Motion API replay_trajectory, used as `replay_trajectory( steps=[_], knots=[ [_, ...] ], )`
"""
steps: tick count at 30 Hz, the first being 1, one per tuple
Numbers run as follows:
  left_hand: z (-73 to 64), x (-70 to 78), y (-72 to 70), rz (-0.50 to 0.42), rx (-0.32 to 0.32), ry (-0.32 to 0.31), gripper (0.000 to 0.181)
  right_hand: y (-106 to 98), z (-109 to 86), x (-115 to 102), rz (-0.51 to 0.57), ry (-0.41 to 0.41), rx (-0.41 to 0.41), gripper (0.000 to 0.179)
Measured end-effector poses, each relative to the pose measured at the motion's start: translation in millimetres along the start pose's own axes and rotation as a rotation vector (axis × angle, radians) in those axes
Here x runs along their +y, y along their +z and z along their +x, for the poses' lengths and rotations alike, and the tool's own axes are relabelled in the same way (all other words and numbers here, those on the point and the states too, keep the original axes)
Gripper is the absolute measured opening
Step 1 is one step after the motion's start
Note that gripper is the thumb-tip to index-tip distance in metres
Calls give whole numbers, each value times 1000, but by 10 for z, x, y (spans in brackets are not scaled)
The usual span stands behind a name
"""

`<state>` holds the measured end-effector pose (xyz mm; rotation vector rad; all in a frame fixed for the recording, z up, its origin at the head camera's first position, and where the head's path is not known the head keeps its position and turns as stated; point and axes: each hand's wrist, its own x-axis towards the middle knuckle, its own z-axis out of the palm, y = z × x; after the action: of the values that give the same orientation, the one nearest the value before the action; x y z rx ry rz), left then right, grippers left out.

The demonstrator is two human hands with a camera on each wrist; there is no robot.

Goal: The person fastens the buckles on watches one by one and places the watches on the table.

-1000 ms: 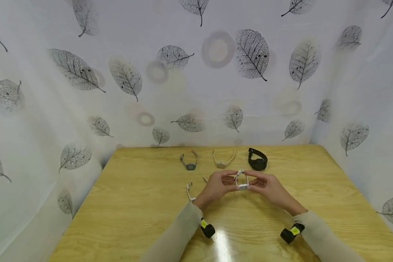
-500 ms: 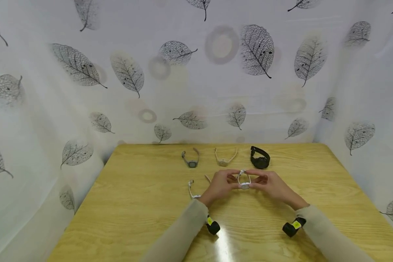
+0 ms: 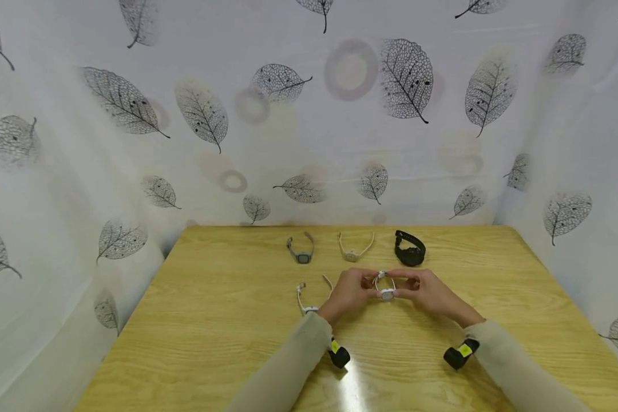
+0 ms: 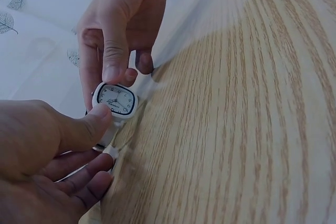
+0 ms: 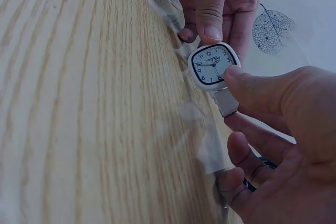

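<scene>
Between both hands is a white wristwatch (image 5: 212,65) with a rounded-square face and a white strap looped into a ring. My left hand (image 3: 349,290) pinches it from the left, thumb at the case and fingers at the top of the strap. From the other side my right hand (image 3: 423,292) grips it the same way, its thumb at the case edge in the right wrist view. The dial faces toward me, held close over the table. A second white watch (image 3: 311,309) lies by the left wrist, partly hidden by that hand.
Along the back of the wooden table (image 3: 226,343) lie a grey watch (image 3: 302,258), a beige watch (image 3: 351,256) and a black watch (image 3: 411,256). A leaf-patterned curtain (image 3: 309,131) hangs behind the far edge and at the sides.
Both hands keep hold of the white watch; its dial has tipped up a little toward the camera. The head view has shifted slightly, and the left forearm sits a bit further right.
</scene>
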<state>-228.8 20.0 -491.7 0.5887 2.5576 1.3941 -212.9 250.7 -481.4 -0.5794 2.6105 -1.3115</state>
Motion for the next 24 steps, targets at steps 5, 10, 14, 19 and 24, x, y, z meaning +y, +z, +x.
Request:
replay_trajectory(
  steps=[5,10,14,19,24],
  knots=[
    [13,-4,15,21,7,-1,44,12,24,44,16,9,-26,46],
    [-8,15,13,-4,-6,-40,44,21,37,90,13,28,-52,47],
    [-18,23,15,-22,-12,-60,44,21,36,106,3,33,-63,48],
    [-21,25,18,-17,-15,-58,43,19,24,87,4,27,-72,48],
    [-22,23,15,-15,-14,-52,43,21,14,72,6,22,-78,48]
  ],
)
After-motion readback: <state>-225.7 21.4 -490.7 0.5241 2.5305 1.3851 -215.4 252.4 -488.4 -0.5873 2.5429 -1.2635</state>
